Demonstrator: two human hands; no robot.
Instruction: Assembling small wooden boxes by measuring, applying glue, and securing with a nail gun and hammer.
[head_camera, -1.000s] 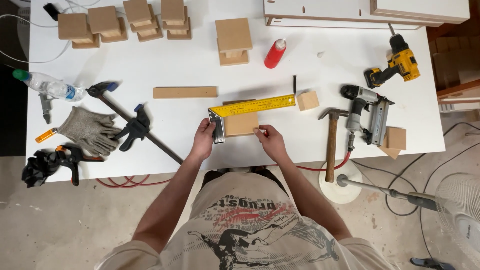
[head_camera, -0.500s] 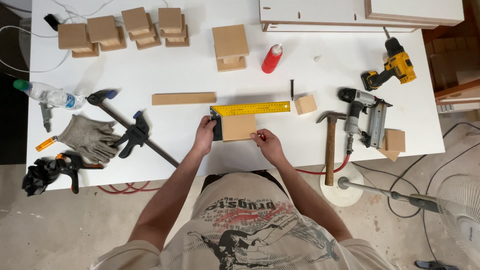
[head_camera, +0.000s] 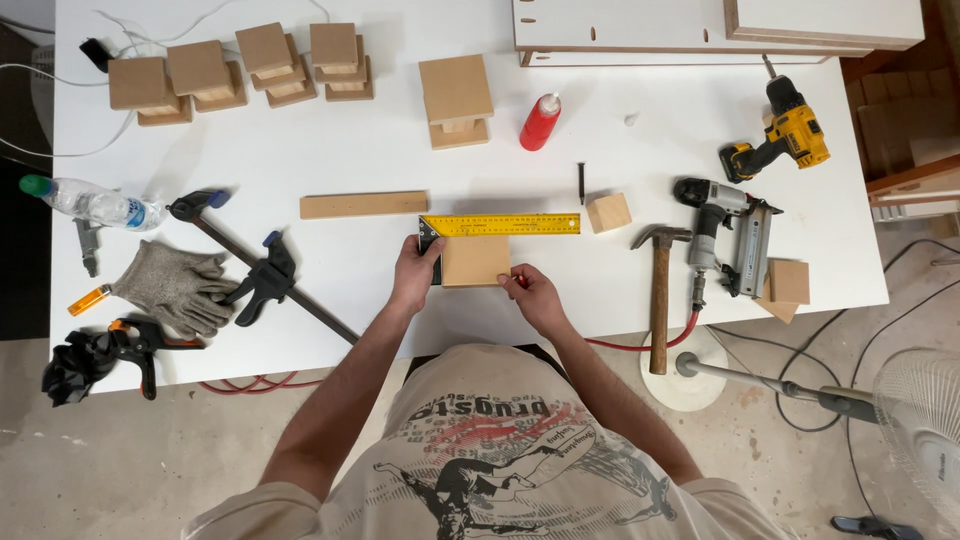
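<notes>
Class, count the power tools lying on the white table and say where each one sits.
2. The yellow cordless drill lies near the table's right edge, up top. The grey nail gun lies just below it, beside the hammer. None seems hidden.

Left edge of wooden block hidden under left hand; square's black stock mostly covered too. Red item in right hand, too small to identify. Fan cut off at right picture edge. White panels at desk's far edge cropped by top. Dark object bottom right, partly out of frame, unidentifiable.
</notes>
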